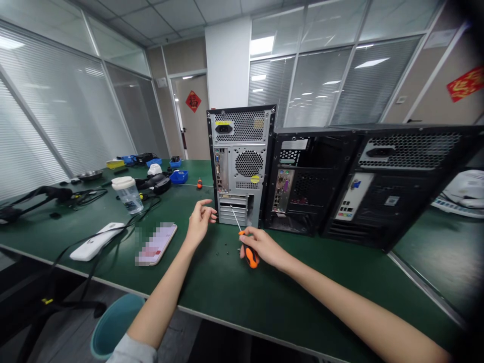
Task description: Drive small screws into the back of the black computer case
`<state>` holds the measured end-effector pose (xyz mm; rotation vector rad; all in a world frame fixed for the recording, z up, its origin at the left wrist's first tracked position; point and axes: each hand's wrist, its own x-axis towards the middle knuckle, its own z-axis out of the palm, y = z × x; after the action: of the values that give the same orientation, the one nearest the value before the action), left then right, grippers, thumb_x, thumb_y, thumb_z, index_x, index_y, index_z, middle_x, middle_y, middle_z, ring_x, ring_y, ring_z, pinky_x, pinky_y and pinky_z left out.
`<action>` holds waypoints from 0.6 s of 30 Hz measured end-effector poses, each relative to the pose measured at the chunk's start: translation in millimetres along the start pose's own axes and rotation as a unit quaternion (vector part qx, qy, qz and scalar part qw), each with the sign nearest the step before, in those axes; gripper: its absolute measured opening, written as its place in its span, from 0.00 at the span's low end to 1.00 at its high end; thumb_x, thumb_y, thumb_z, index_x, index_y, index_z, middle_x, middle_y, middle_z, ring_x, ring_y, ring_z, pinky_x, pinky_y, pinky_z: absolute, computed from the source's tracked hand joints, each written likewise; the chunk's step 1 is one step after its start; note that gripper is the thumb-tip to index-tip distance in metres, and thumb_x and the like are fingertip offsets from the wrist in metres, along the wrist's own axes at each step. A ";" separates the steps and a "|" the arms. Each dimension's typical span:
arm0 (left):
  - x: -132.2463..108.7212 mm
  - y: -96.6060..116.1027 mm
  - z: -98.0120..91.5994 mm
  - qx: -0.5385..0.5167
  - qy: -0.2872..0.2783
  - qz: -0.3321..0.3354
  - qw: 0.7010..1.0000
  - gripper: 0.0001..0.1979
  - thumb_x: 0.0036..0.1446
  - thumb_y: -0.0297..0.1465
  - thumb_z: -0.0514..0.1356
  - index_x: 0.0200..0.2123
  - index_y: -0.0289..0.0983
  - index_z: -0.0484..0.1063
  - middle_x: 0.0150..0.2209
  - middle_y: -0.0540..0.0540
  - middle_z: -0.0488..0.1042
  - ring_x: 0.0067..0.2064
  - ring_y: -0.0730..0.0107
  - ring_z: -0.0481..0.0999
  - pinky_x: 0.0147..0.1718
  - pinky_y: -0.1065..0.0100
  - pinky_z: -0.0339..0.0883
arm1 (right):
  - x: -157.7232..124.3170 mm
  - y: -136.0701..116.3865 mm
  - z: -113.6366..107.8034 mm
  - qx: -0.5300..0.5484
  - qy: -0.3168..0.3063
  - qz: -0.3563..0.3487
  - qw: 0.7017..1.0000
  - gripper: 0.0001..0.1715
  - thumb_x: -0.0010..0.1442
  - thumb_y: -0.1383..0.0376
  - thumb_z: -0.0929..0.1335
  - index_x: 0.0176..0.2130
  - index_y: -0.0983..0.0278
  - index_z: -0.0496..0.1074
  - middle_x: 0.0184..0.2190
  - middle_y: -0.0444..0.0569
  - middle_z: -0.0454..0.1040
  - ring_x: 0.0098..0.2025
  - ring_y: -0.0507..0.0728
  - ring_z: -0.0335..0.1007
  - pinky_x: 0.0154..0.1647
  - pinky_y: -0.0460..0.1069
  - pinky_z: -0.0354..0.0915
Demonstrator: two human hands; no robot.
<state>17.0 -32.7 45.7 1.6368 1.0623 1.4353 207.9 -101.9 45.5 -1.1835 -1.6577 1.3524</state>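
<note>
At rear of silver PC tower [242, 166] | our right hand [266, 247] grips orange screwdriver [250, 258], tip at slot covers | left hand [198, 222] half open, empty | we fear tip slipping, loose screws [223, 248] scattering.

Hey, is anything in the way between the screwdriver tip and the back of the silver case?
Nothing visible. The screwdriver in the right hand points straight at the case, at its lower rear slots. The left hand is open just left of the shaft, not across it.
</note>
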 end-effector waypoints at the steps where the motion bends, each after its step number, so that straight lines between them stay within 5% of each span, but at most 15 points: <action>1: 0.9 -3.2 -0.8 0.016 -0.003 -0.005 1.000 0.18 0.54 0.37 0.49 0.46 0.35 0.58 0.33 0.47 0.68 0.30 0.79 0.70 0.30 0.71 0.69 | 5.6 1.8 1.6 0.029 -0.006 0.018 0.999 0.10 0.56 0.59 0.60 0.31 0.64 0.56 0.17 0.44 0.72 0.12 0.48 0.61 0.09 0.40 0.53; 9: 5.7 -22.3 -2.2 0.144 -0.037 -0.038 0.988 0.17 0.54 0.31 0.45 0.47 0.36 0.59 0.40 0.44 0.68 0.36 0.78 0.70 0.32 0.74 0.68 | 45.7 19.8 21.4 0.215 -0.104 0.119 0.964 0.08 0.60 0.64 0.57 0.31 0.66 0.58 0.19 0.49 0.74 0.15 0.50 0.66 0.11 0.41 0.58; 18: 6.8 -35.0 -7.9 0.229 -0.064 -0.065 0.969 0.17 0.54 0.30 0.45 0.46 0.36 0.63 0.40 0.42 0.70 0.36 0.74 0.71 0.33 0.72 0.66 | 71.2 34.8 57.1 0.242 -0.127 0.137 0.952 0.11 0.62 0.65 0.54 0.30 0.67 0.58 0.21 0.53 0.74 0.19 0.52 0.70 0.18 0.43 0.62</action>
<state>5.0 -12.1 18.0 1.9032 1.4732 1.0302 138.7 -53.9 -3.9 -0.9954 -1.2375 2.0171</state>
